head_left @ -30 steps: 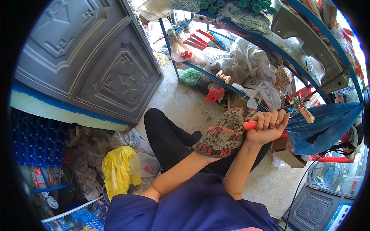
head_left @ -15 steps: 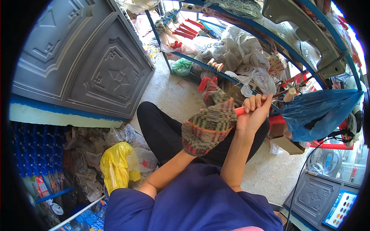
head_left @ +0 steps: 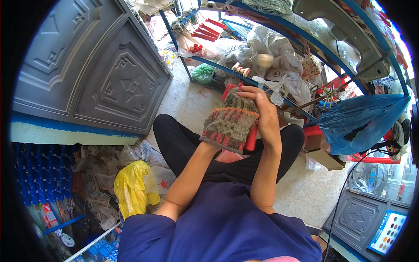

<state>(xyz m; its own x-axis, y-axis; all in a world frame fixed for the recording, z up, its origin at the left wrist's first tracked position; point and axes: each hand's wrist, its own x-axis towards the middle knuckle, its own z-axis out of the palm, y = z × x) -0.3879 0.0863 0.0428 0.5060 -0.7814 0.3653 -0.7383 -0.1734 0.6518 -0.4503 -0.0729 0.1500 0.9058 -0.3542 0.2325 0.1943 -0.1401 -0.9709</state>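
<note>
A knitted glove (head_left: 231, 122) in brown, grey and red covers my left hand, back toward me. Just past its fingers, several red-handled tools (head_left: 227, 91) show, with thin shafts and pale rounded heads (head_left: 242, 70); they appear gripped in that hand, though its fingers are mostly hidden. Bare, my right hand (head_left: 267, 114) closes against the glove's right side, its fingers laid over the glove's top. Along its palm runs the red handle (head_left: 251, 139) of one more such tool. A pale blurred head (head_left: 264, 60) beyond my fingers seems to belong to it.
Ahead stands a blue-framed shelf (head_left: 222, 67) crammed with plastic bags and red-handled items. A blue bag (head_left: 364, 120) hangs at right above a cardboard box (head_left: 326, 158). Grey panelled doors (head_left: 122, 83) fill the left. Near my left arm lies a yellow bag (head_left: 131, 187).
My right hand has moved left and turned upward, bringing its red-handled tool from pointing right to lying alongside the glove. The gloved hand has shifted slightly up and become more upright.
</note>
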